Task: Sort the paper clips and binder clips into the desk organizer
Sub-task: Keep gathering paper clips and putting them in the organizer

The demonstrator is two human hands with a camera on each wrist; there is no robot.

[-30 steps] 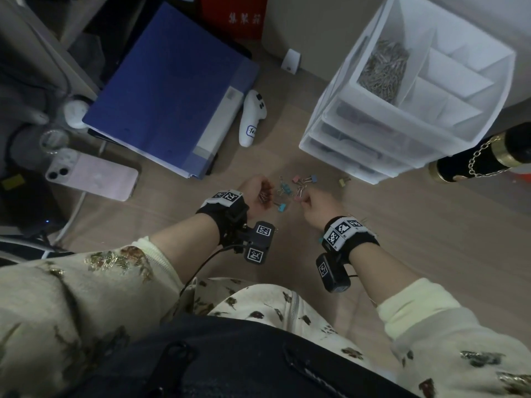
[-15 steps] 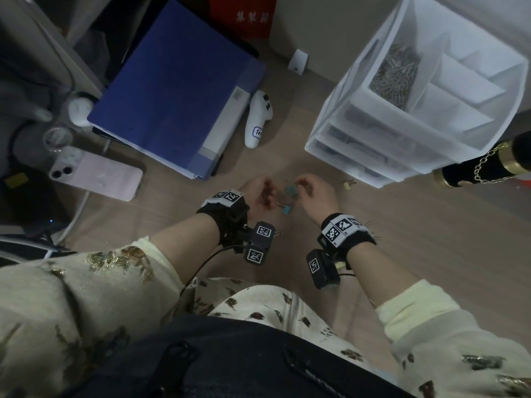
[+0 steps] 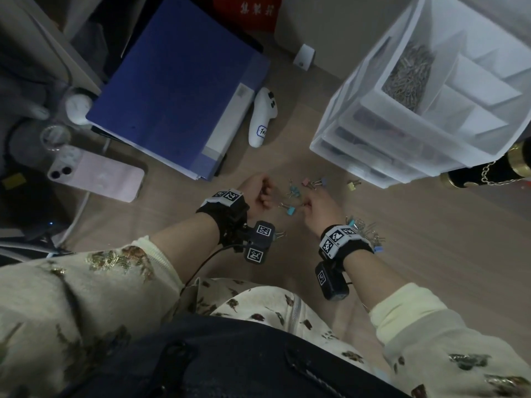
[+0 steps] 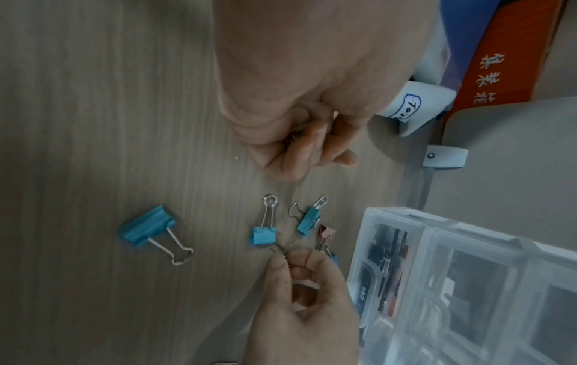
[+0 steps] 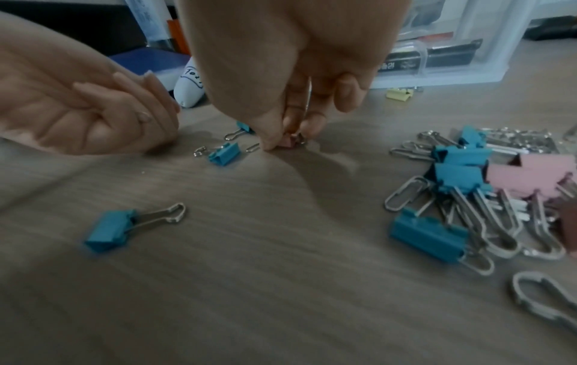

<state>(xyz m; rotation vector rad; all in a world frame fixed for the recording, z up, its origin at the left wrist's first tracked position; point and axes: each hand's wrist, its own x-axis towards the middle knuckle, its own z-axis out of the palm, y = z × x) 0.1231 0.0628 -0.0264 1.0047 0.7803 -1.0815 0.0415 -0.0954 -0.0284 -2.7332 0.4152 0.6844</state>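
Observation:
My right hand (image 3: 309, 203) reaches down to loose binder clips on the wooden desk. Its thumb and fingers pinch a small pink binder clip (image 5: 292, 143), beside a small blue one (image 5: 224, 153). My left hand (image 3: 263, 193) hovers just left of it, fingers curled over small clips; only a glint of metal (image 4: 295, 131) shows. A larger blue binder clip (image 4: 146, 227) lies nearer me. The white desk organizer (image 3: 373, 133) stands at the back right, with a heap of paper clips (image 3: 411, 79) in one top compartment.
A pile of mixed binder and paper clips (image 5: 468, 185) lies by my right wrist. A yellow clip (image 3: 352, 185) sits near the organizer's foot. A blue folder (image 3: 178, 90), a white controller (image 3: 263, 119), a pink phone (image 3: 97, 176) and a black-and-gold object (image 3: 488, 173) surround the area.
Half a second ago both hands met over the clips. The right hand has since drawn away and gone back down to the clips on the desk; the left stays curled.

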